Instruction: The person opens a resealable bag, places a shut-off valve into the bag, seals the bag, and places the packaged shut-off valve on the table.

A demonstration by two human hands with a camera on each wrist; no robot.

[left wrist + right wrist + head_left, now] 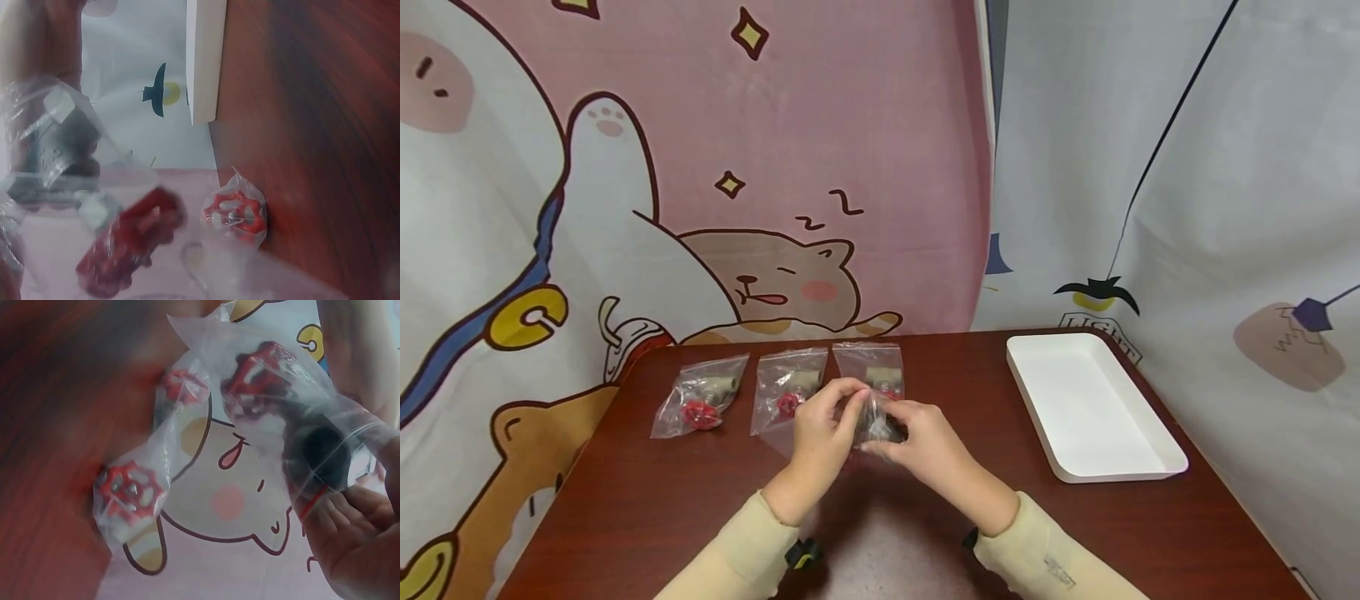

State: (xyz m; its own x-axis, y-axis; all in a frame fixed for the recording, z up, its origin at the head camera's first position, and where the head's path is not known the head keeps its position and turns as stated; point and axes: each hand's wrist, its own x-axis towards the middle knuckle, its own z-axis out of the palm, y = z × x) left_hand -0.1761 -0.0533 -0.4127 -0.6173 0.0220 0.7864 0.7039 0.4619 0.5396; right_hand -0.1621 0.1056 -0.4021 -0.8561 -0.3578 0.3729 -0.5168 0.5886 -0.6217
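Above the middle of the table, both hands hold one clear plastic bag [874, 423] with a valve in it. The valve's red handwheel [130, 247] and dark pipe body [65, 147] show through the plastic in the left wrist view. My left hand [822, 425] pinches the bag's upper edge between thumb and fingers. From the other side my right hand [931, 437] grips the bag around the valve body, which also shows in the right wrist view as a dark round opening [325, 456]. The handwheel hangs away from the right palm.
Along the table's back lie three more bagged valves: a left one [702, 410], a middle one [790, 402] and a right one [883, 375], partly behind the hands. A white tray [1097, 408] stands on the right. A printed cloth [880, 167] hangs behind the table [647, 508].
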